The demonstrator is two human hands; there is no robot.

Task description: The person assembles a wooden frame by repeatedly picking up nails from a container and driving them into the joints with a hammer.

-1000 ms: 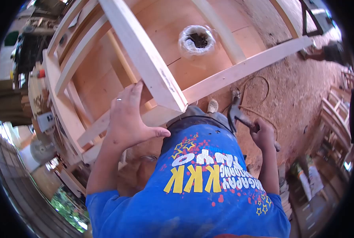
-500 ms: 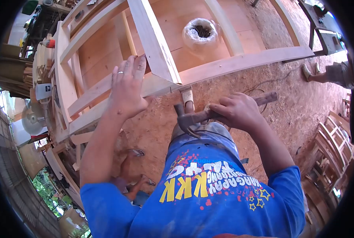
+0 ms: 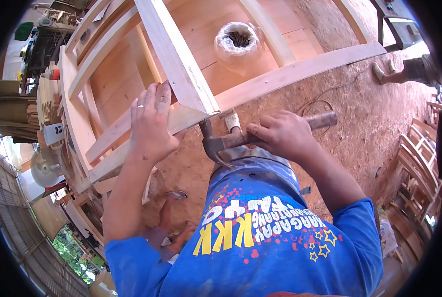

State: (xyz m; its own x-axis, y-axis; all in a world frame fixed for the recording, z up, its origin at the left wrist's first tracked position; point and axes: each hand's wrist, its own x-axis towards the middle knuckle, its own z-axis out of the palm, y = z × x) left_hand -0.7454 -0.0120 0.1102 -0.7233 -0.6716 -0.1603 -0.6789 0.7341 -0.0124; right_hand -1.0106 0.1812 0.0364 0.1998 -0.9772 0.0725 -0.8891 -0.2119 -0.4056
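Observation:
My left hand (image 3: 150,123), a ring on one finger, lies flat with fingers spread on the pale wooden frame (image 3: 176,59), right beside the corner where a cross rail meets the long front rail (image 3: 300,69). My right hand (image 3: 279,134) grips the handle of a claw hammer (image 3: 215,144). The hammer's metal head sits close under that corner joint, just right of my left hand. My blue printed shirt fills the lower part of the view.
A clear plastic bag of nails (image 3: 238,43) rests on the board inside the frame. Sawdust covers the reddish floor (image 3: 359,114). Another person's feet (image 3: 394,74) stand at the upper right. Wooden chair frames (image 3: 419,168) are stacked at right; tools and timber crowd the left.
One second ago the hammer hung low at my right side. My right hand has swung it up and leftward to the frame corner. My left hand stayed on the frame.

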